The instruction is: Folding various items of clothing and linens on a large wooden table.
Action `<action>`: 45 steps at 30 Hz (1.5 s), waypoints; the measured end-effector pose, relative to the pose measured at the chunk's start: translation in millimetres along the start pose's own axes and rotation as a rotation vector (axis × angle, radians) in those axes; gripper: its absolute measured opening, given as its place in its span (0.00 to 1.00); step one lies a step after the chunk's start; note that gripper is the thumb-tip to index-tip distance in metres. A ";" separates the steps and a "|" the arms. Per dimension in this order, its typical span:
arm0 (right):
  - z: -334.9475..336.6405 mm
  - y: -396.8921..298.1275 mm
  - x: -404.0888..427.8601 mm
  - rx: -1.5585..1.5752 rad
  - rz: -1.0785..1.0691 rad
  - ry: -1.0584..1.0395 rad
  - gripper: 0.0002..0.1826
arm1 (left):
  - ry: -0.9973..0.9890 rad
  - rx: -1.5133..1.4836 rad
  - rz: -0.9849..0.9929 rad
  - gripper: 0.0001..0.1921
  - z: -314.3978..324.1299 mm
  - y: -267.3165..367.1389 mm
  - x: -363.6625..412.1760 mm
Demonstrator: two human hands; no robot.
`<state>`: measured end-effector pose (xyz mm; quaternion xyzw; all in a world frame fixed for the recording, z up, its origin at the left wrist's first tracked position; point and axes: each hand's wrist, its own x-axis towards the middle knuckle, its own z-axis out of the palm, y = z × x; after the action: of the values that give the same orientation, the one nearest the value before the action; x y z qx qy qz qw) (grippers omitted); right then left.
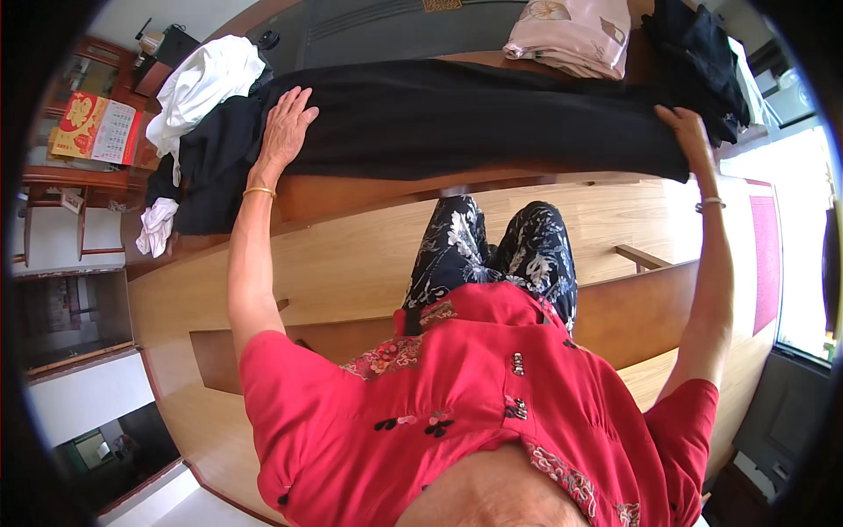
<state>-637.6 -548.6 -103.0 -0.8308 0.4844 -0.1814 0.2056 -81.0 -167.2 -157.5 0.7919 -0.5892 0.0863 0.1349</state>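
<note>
A long black cloth garment (461,122), which looks like trousers, lies stretched sideways over the front of a wooden table (342,197). On its left part my left hand (288,128) rests flat, palm down, with a gold bangle at the wrist. My right hand (688,132) is at the garment's right end, its fingertips on the cloth near the edge; whether they pinch it is hard to tell. More dark cloth (220,151) lies bunched to the left of my left hand, beside a crumpled white garment (204,82).
Behind the black garment sits a folded pink patterned cloth (570,36). Dark clothes (701,66) are piled at the back right. A small pale cloth (157,226) hangs at the table's left edge. A wooden bench (632,316) stands behind my legs.
</note>
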 end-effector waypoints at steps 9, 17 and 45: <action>37.6 14.6 0.6 -0.186 0.085 0.167 0.32 | 0.368 -0.075 0.485 0.03 -51.2 142.3 -15.7; 50.5 51.6 19.5 -0.204 -0.196 0.250 0.25 | 0.209 -0.054 0.577 0.11 -15.9 190.4 -46.1; 12.4 35.5 -9.1 0.032 0.103 0.138 0.21 | 0.199 -0.109 0.073 0.15 -38.2 96.4 43.8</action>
<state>-661.5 -554.4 -132.8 -0.7869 0.5366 -0.2351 0.1940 -159.6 -221.0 -97.4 0.7488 -0.6053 0.1372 0.2324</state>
